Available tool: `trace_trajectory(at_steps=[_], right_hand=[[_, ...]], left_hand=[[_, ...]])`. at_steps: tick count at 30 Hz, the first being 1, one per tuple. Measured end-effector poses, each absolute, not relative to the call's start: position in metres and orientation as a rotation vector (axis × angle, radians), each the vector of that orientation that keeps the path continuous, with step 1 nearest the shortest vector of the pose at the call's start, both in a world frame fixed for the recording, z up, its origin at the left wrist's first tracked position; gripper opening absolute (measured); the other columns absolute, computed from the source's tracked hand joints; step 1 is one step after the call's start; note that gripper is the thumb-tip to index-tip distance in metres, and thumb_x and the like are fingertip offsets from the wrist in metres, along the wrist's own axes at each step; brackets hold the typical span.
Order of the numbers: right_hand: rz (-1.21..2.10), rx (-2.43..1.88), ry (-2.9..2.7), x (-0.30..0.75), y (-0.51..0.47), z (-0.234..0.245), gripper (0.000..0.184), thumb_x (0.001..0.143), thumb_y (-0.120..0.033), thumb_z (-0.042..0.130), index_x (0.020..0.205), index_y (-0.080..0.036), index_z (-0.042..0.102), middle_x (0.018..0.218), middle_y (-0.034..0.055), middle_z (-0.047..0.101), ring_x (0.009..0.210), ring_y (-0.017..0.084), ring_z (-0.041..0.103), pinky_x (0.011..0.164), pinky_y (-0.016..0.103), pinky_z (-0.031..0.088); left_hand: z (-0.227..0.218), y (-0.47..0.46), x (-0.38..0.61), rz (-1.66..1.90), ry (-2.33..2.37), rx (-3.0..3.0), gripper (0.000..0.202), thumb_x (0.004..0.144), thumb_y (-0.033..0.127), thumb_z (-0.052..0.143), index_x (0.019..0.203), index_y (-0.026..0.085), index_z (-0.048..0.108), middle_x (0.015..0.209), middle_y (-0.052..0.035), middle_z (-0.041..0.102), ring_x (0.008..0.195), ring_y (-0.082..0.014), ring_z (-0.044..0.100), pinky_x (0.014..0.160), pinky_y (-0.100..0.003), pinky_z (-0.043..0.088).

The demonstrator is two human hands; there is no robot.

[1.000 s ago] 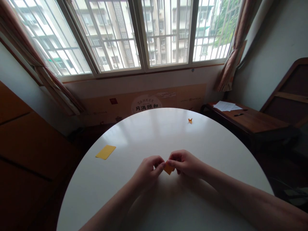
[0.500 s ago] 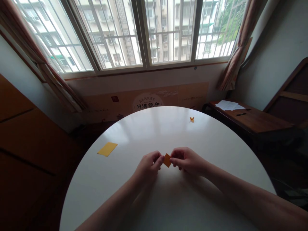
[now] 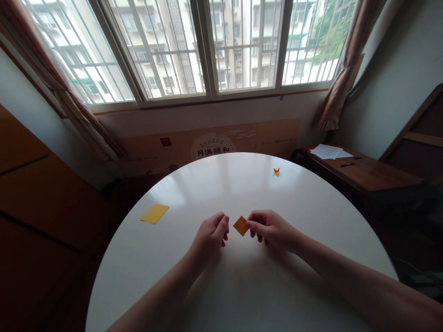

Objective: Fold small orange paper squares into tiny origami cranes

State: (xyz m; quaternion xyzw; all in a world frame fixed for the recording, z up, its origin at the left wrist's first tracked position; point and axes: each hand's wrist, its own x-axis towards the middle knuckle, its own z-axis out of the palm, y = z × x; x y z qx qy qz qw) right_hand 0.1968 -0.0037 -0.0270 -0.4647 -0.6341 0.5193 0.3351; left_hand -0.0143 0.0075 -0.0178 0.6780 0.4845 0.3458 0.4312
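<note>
A small folded orange paper (image 3: 241, 225) is pinched at its right corner between the thumb and forefinger of my right hand (image 3: 268, 227), just above the round white table (image 3: 221, 286). My left hand (image 3: 211, 235) rests a short gap to the left of the paper with its fingers curled in and nothing visible in them. Both forearms reach in from the bottom of the view.
A yellow paper sheet (image 3: 154, 213) lies flat at the table's left. A tiny folded orange figure (image 3: 276, 171) stands at the far right of the table. A dark wooden side table (image 3: 360, 173) with white papers (image 3: 327, 151) stands to the right, under the window.
My left hand has let go of the orange paper and drawn slightly left. My right hand now holds it alone, turned flatter toward the camera.
</note>
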Motion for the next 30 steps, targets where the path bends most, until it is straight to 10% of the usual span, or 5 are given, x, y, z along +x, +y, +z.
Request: trace_trajectory(at_steps=[12,30], right_hand=[[1.224,-1.187,-1.692,0.197,-0.003,-0.024,0.027,0.088,-0.037,0.059,0.069,-0.018,0.056,0.06,-0.0013,0.056,0.057,0.012,0.049,0.055,0.024,0.037],[1.229,-1.172,-1.701,0.195,-0.005,-0.023,0.025,0.088,-0.037,0.057,0.071,-0.019,0.055,0.06,-0.0014,0.055,0.058,0.014,0.051,0.057,0.026,0.038]], left_hand=[[-0.011,0.009,-0.017,1.112,1.164,1.699,0.019,0.057,0.014,0.042,0.06,0.018,0.06,0.065,-0.0001,0.056,0.057,-0.0128,0.056,0.055,-0.024,0.047],[0.013,-0.013,-0.019,1.109,0.936,1.828,0.014,0.054,0.012,0.046,0.048,0.019,0.057,0.048,0.0009,0.053,0.051,-0.0126,0.045,0.052,-0.026,0.033]])
